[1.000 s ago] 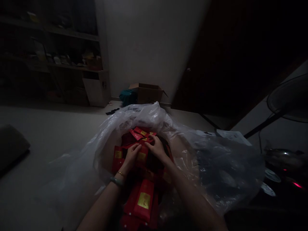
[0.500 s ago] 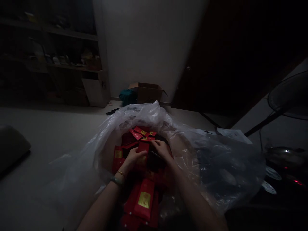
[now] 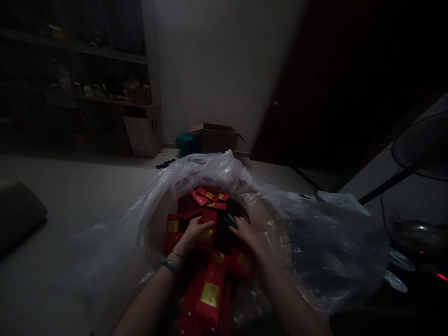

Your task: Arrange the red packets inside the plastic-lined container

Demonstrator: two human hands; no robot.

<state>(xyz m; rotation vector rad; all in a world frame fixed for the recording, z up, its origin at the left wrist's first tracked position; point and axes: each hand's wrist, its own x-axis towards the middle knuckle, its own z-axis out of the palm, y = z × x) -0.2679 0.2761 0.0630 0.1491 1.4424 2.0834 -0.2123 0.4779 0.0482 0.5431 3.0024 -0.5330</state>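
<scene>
My left hand (image 3: 192, 232) is closed on a red packet (image 3: 209, 215) with a gold label, thumb across its front. In my right hand (image 3: 245, 232) is a thin dark tool with shiny edges (image 3: 229, 220), its kind unclear in the dim light. The tool points up and left, apart from the packet. Around both hands lie several more red packets with gold labels, among them a large one (image 3: 210, 294) nearer me and a loose one (image 3: 172, 227) to the left. A clear plastic bag (image 3: 224, 168) spreads open around the pile.
Against the far wall stand an open cardboard box (image 3: 219, 137) and a teal bag (image 3: 188, 143). Shelves (image 3: 108, 56) fill the left side. A fan (image 3: 423, 144) and a shiny metal pot (image 3: 418, 231) are at the right, near small red lights.
My right hand has drawn back down and right, away from the top of the packet, and the thin dark tool shows more clearly. My left hand keeps its hold. The view has shifted slightly.
</scene>
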